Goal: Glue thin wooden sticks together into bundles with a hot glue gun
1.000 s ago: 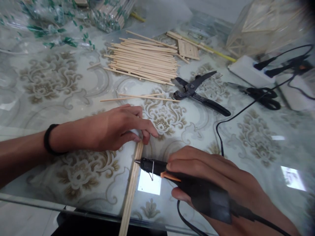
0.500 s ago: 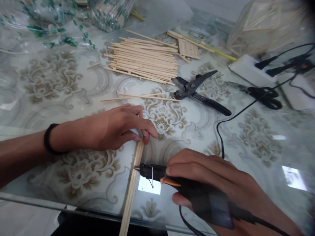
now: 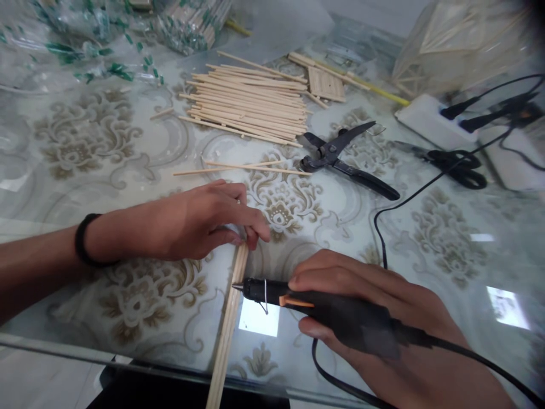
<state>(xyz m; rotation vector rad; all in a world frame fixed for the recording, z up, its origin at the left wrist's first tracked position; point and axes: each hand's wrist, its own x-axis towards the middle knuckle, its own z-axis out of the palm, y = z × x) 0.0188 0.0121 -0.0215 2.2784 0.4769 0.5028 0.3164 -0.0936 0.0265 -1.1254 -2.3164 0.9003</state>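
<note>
My right hand (image 3: 361,307) is wrapped round a black corded glue gun (image 3: 336,312) with an orange trigger. Its metal nozzle points left and meets, or hovers just over, a narrow strip of wooden sticks (image 3: 230,312) laid side by side. That strip runs from my left fingers down past the table's front edge. At its far end my left hand (image 3: 213,218), with a black band at the wrist, pinches the strip between thumb and fingers. Two loose sticks (image 3: 242,167) lie crossed beyond my left hand.
A pile of wooden sticks (image 3: 251,105) lies at the back, beside a small stick panel (image 3: 326,84). Black cutting pliers (image 3: 340,153), scissors (image 3: 455,165) and a white power strip (image 3: 434,122) lie to the right. Plastic-wrapped bundles (image 3: 193,25) are at back left. The glue gun's cord (image 3: 477,358) trails right.
The glue gun's nozzle has shifted slightly away from me along the strip, and its body has turned a little more level. My left hand stays almost still on the strip.
</note>
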